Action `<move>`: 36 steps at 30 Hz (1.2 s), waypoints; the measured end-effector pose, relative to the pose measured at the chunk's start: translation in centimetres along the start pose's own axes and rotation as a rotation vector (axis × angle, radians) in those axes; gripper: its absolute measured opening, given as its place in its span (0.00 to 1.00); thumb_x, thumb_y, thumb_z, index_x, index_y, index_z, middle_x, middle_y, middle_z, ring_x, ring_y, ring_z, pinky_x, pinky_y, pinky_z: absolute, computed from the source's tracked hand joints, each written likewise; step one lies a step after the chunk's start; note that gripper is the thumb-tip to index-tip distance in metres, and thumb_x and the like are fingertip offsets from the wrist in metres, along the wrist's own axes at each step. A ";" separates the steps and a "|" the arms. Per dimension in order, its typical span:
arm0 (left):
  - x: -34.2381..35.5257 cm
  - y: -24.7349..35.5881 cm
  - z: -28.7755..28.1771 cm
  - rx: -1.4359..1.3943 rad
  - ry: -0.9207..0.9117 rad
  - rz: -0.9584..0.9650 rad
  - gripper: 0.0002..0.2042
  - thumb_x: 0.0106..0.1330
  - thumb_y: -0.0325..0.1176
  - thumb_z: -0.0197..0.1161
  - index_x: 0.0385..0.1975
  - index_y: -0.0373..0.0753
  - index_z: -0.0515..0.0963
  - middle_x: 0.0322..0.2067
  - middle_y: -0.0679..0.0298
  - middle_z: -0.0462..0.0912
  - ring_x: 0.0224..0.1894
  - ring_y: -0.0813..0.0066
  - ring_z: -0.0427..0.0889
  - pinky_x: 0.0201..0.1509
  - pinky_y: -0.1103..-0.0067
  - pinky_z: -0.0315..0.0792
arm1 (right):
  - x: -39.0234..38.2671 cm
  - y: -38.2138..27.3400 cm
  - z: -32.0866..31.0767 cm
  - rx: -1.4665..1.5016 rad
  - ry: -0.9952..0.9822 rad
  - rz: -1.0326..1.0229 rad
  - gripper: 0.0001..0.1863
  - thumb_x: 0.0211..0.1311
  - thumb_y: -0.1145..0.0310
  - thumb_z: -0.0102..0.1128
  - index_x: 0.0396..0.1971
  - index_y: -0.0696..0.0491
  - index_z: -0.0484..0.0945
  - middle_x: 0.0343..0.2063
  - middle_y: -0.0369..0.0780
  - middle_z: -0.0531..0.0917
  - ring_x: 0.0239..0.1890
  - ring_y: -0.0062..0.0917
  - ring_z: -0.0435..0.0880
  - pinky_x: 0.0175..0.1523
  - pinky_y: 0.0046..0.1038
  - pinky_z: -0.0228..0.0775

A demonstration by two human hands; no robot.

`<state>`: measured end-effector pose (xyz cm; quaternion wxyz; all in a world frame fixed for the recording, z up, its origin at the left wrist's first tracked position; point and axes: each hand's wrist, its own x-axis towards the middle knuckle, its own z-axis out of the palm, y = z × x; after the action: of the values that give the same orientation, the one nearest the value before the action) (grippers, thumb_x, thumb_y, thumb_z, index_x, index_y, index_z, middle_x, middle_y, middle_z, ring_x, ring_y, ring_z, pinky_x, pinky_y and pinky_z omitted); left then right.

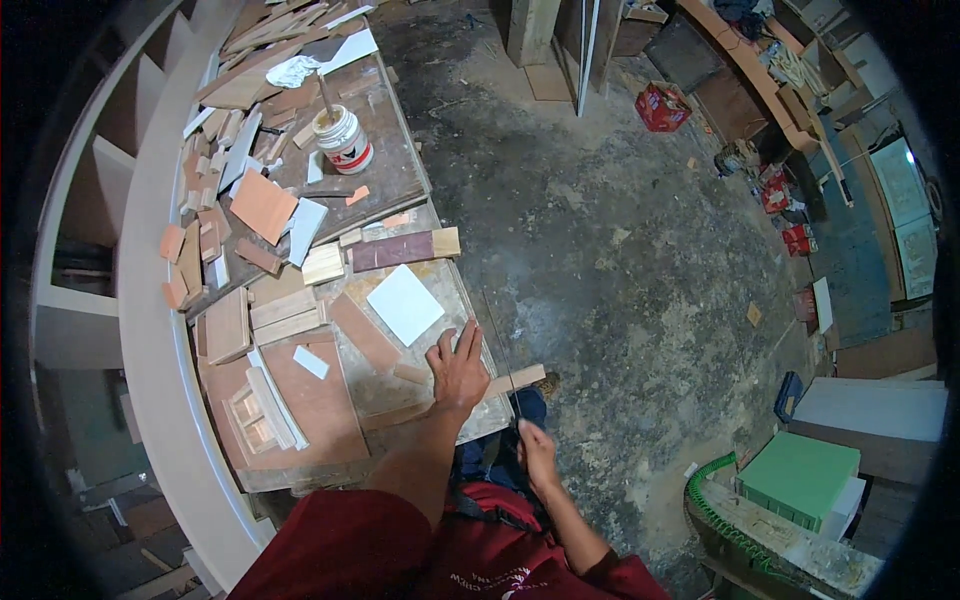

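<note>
My left hand [460, 372] lies with its fingers stretched out at the right edge of the worktable, its heel over a narrow wooden strip [400, 415]. The end of this strip juts out past the edge. My right hand [537, 450] is below that end, closed around the handle of what looks like a thin-bladed saw [514, 392]. Its slim dark line runs up across the strip; the handle is mostly hidden in my fingers. Just beyond my left hand are a white square tile-like piece [405, 305] and a brown flat board [364, 332].
Wood offcuts [264, 207] and a white glue tub [342, 140] with a stick in it cover the table's far part. A small wooden frame piece [262, 412] lies at left. Concrete floor [620, 280] stretches rightward to a green box [800, 478] and a green coiled hose [715, 510].
</note>
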<state>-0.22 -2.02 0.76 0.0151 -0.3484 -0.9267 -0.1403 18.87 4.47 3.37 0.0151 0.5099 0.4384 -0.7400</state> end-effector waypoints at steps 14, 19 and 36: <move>0.2 0.2 0.2 -0.004 0.041 -0.008 0.28 0.52 0.28 0.62 0.57 0.38 0.75 0.67 0.57 0.65 0.60 0.59 0.66 0.59 0.62 0.56 | -0.6 0.6 -0.8 -0.063 0.063 0.018 0.15 0.72 0.56 0.55 0.31 0.51 0.80 0.15 0.25 0.67 0.16 0.11 0.61 0.22 0.19 0.51; 0.1 0.7 0.2 -0.012 0.072 0.031 0.24 0.51 0.27 0.62 0.53 0.39 0.78 0.64 0.61 0.69 0.59 0.60 0.67 0.60 0.63 0.56 | 3.6 -3.0 2.1 -0.010 -0.053 -0.151 0.16 0.72 0.55 0.54 0.27 0.49 0.76 0.16 0.25 0.67 0.16 0.11 0.62 0.21 0.19 0.52; 0.0 -0.5 0.1 -0.204 0.056 0.116 0.04 0.47 0.26 0.62 0.24 0.40 0.76 0.31 0.62 0.72 0.40 0.63 0.72 0.43 0.68 0.65 | -1.2 2.8 -2.4 -0.103 0.015 0.026 0.17 0.70 0.58 0.59 0.47 0.55 0.83 0.19 0.24 0.70 0.19 0.09 0.63 0.25 0.16 0.54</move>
<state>-0.53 -2.40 0.53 0.0139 -0.3972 -0.8851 -0.2423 22.52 3.87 2.25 0.0475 0.5198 0.4692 -0.7123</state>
